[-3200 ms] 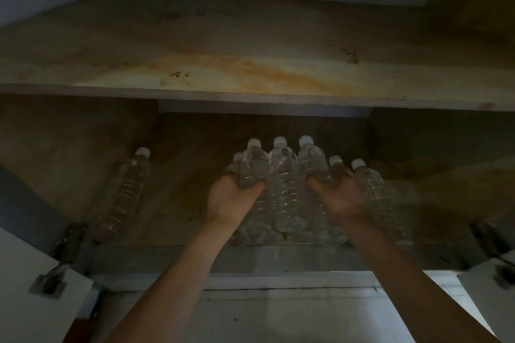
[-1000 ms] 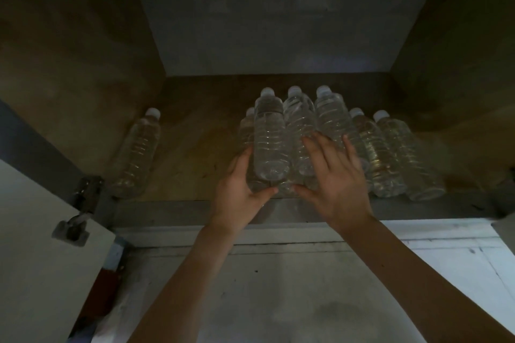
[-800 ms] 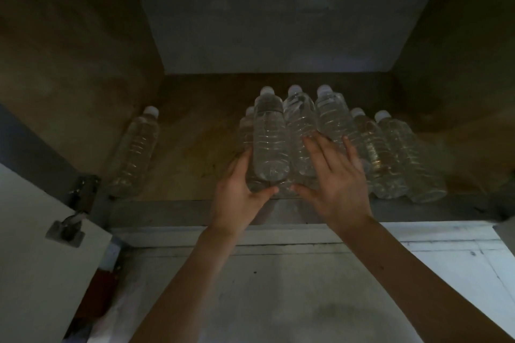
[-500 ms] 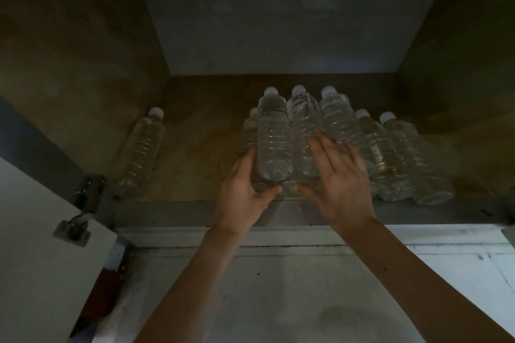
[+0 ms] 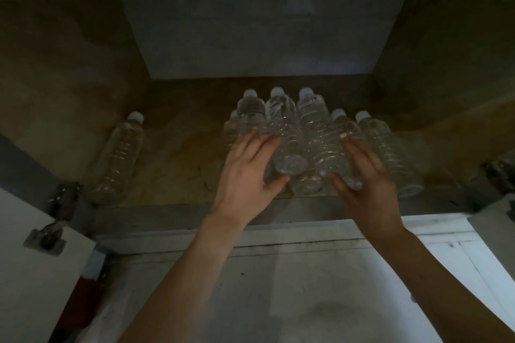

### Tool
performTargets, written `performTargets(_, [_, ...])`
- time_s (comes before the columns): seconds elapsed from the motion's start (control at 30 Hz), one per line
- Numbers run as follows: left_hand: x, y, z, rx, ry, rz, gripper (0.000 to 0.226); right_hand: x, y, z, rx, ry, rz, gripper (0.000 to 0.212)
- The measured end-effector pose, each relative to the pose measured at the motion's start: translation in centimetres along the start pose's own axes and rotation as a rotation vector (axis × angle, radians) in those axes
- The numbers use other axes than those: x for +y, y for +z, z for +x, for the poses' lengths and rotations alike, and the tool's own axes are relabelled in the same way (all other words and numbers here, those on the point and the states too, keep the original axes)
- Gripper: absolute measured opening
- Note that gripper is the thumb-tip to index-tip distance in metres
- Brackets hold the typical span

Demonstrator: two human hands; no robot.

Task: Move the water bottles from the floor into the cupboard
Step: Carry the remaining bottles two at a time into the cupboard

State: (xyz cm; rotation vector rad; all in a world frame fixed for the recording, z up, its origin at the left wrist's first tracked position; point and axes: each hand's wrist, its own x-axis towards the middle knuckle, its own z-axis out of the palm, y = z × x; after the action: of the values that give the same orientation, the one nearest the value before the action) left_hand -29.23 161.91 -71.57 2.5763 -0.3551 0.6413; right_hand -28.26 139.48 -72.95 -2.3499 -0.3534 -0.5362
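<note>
Left grip (image 5: 248, 172): fingers nearly straight, laid flat over the left top bottle (image 5: 249, 114) of the stack (image 5: 302, 145). The thumb spreads toward the base of the middle top bottle (image 5: 284, 133). It clasps nothing.

Right grip (image 5: 365, 175): somewhat blurred. Fingers lie straight along the outer flank of the right top bottle (image 5: 320, 131), with the thumb across its base end. Flat contact again, with no clasp that I can make out.

Key relation: the stack sits directly between the two grips, on the cupboard floor (image 5: 181, 153) just behind the front ledge (image 5: 167, 211). Every bottle lies on its side, long axis front to back, cap toward the back wall (image 5: 250, 42) and base toward the person. Three bottles ride on a lower row. Two lower bottles (image 5: 390, 153) show right of the right grip, touching the pile.

Judgement: the step in hand is steadying or squaring the pile. Round bottles resting on round bottles could roll sideways. Pressure should therefore come inward from both flanks, across the long axis.

Lone bottle (image 5: 119, 156): same orientation, well apart to the left, nearer the left grip.
</note>
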Motion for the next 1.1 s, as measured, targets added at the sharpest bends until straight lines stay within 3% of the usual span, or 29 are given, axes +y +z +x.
performTargets(0.27, [0.5,0.9,1.4,0.010,-0.025,0.093,0.051,0.1,0.3,0.5,0.033,0.116,0.194,0.050])
performTargets(0.53, [0.7,1.0,1.3,0.030,-0.040,0.071,0.048,0.7,1.0,0.5,0.085,0.039,0.292,0.051])
performTargets(0.67, [0.6,1.0,1.0,0.043,-0.025,0.070,0.048,0.8,0.8,0.2,0.075,0.053,0.260,0.053])
performTargets(0.87, [1.5,0.7,1.1,-0.005,0.023,0.119,0.058,2.4,-1.2,-0.7,-0.107,0.163,0.081,0.065])
performTargets(1.1, [4.4,2.9,2.5,-0.068,0.169,0.088,0.061,3.9,-2.0,-0.9,-0.070,0.030,-0.119,0.043])
